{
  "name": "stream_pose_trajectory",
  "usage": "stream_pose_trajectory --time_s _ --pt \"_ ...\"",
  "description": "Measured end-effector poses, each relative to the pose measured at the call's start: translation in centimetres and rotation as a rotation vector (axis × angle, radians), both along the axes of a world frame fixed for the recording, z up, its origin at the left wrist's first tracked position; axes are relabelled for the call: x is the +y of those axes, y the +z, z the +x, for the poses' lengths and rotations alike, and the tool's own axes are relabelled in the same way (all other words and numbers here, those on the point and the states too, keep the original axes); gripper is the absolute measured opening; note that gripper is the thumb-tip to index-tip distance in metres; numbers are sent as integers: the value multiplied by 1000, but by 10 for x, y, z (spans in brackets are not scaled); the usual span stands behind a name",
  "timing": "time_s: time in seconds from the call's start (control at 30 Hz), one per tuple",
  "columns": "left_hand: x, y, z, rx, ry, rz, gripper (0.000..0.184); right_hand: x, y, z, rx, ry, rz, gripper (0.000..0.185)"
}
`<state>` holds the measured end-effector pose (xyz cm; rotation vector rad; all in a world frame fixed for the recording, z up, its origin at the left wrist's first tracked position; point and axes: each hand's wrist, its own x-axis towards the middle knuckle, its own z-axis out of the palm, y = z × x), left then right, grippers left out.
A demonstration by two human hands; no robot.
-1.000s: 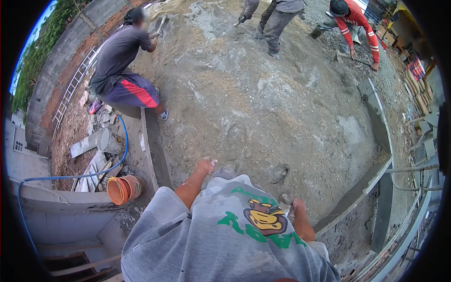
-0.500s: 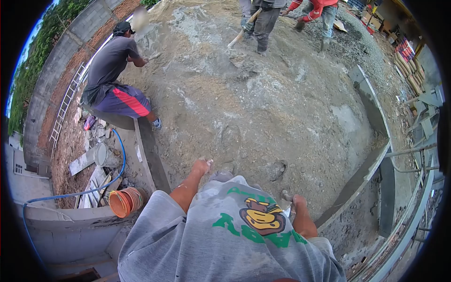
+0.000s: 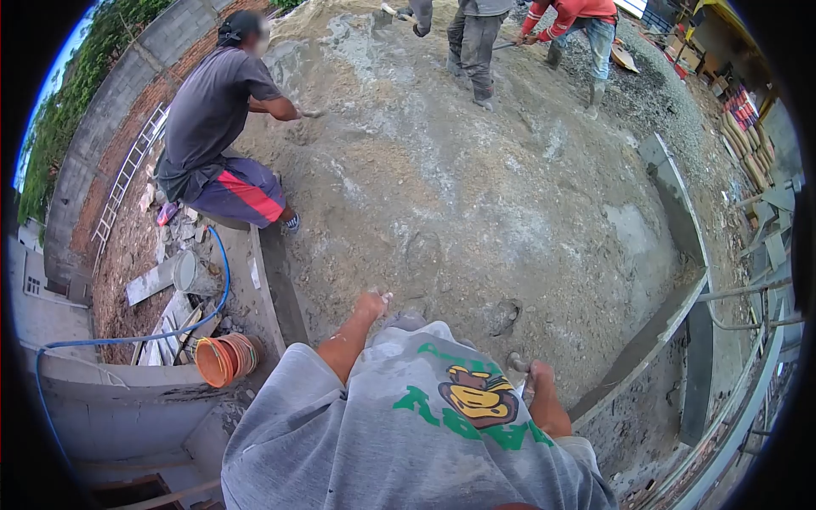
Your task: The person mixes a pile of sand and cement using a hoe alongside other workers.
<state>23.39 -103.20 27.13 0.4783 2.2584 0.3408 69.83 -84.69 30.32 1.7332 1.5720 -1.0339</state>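
Though bare, left hand (image 3: 372, 303) before sandy mound (image 3: 463, 212).

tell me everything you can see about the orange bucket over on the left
The orange bucket looks plastic, bright inside and duller outside, with several bands around its wall, perhaps rims of buckets stacked together. Its round mouth is open and points left in the picture; whether it stands upright or tilts is unclear through this lens. It sits below the bend of the blue hose, and nobody is touching it.
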Motion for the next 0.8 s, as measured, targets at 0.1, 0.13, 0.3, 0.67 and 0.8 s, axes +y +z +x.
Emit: stream_pose_trajectory --time_s 0.1,0.13,0.3,0.67,0.8 --pt "-4 -5 -2 -4 5 23 41 0 -67 27 34 115 94 34" --pt "-4 -3 -1 3 -12 21 41 0 -82 32 50 155 134 34" --pt "-4 1 1 43 -65 -4 44 5 -64 27 11 204 46 34" --pt "-3 -20 -4 40 -66 47 46 0 -24 12 28 110 47 30" --pt "-3 -7 -4 -2 -26 35 45 -1 -5 4 28 0 9 30"
